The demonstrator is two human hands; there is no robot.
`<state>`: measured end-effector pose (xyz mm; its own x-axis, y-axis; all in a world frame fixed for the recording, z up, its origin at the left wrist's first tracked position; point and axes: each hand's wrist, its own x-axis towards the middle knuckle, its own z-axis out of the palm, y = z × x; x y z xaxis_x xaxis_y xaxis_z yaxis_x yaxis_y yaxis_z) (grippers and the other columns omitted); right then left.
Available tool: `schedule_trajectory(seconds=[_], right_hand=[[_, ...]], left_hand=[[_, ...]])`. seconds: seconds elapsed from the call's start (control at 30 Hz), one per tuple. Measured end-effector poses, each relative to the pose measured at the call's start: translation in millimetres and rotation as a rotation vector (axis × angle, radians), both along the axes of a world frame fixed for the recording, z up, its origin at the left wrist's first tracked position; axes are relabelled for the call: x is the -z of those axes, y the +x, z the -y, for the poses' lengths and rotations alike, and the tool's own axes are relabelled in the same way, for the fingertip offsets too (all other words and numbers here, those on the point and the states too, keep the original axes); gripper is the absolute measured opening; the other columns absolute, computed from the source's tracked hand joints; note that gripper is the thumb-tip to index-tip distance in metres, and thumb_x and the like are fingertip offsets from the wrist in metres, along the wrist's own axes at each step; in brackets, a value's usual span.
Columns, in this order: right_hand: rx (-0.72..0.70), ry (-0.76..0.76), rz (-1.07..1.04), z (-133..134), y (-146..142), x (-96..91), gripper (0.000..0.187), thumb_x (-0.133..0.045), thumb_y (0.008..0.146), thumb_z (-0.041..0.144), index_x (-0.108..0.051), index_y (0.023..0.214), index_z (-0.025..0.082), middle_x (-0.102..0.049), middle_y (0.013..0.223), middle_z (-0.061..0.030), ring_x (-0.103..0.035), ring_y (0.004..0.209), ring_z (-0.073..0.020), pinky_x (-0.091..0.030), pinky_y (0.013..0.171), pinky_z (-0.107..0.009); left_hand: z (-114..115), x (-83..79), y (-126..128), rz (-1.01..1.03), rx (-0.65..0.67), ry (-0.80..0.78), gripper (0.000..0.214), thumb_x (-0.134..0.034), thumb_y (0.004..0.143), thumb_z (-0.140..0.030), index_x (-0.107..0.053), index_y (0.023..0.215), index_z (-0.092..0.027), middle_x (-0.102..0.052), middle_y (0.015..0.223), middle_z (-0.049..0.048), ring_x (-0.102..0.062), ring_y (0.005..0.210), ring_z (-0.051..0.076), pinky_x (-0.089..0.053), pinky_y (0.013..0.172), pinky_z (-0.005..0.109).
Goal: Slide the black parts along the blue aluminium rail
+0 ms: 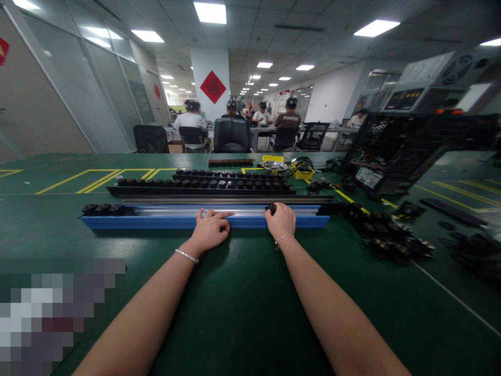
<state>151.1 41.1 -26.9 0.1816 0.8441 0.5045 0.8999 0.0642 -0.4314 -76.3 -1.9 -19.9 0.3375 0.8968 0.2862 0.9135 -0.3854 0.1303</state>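
Note:
A long blue rail with a silvery inner channel (148,223) lies across the table in front of me. Several round black parts (102,210) sit in a row at its left end. My left hand (211,228) rests on the rail's near edge around the middle, index finger stretched to the right along the channel, with nothing visible in it. Farther right, my right hand (282,219) pinches a small black part (272,209) at the channel. The fingers hide much of that part, and I cannot tell whether it touches the rail.
Behind the blue rail lie a bare metal rail (227,200) and black strips (203,185) lined with round black parts. Black parts (385,230) are heaped at right, below an open computer case (376,151). A metal dish (274,166) stands at the back; people (191,120) sit beyond.

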Motion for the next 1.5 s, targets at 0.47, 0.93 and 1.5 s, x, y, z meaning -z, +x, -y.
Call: schedule_trajectory(seconds=[0.47, 0.93, 1.5], right_hand=[[0.021, -0.013, 0.016, 0, 6, -0.8, 0.023, -0.047, 0.078, 0.028, -0.062, 0.09, 0.016, -0.066, 0.095, -0.01, -0.054, 0.093, -0.0227, -0.034, 0.085, -0.033], [0.057, -0.03, 0.006, 0, 13, -1.8, 0.025, -0.047, 0.078, 0.028, -0.062, 0.093, 0.016, -0.065, 0.098, -0.0107, -0.054, 0.095, -0.0232, -0.034, 0.085, -0.034], [0.078, 0.001, 0.017, -1, 17, 1.3, 0.024, -0.047, 0.077, 0.027, -0.062, 0.091, 0.015, -0.065, 0.095, -0.0117, -0.053, 0.092, -0.0234, -0.033, 0.085, -0.034]], left_hand=[[1, -0.9, 1, -0.01, 0.006, 0.018, 0.016, -0.048, 0.075, -0.029, -0.063, 0.069, -0.028, -0.055, 0.131, -0.0095, -0.048, 0.109, 0.027, -0.014, 0.1, 0.067], [0, -0.9, 1, -0.01, 0.001, 0.001, 0.017, -0.048, 0.077, -0.03, -0.063, 0.069, -0.028, -0.054, 0.132, -0.0093, -0.047, 0.11, 0.027, -0.012, 0.102, 0.067], [1, -2.4, 1, -0.01, -0.003, -0.007, 0.017, -0.048, 0.076, -0.029, -0.064, 0.068, -0.028, -0.054, 0.132, -0.0092, -0.048, 0.11, 0.027, -0.014, 0.101, 0.067]])
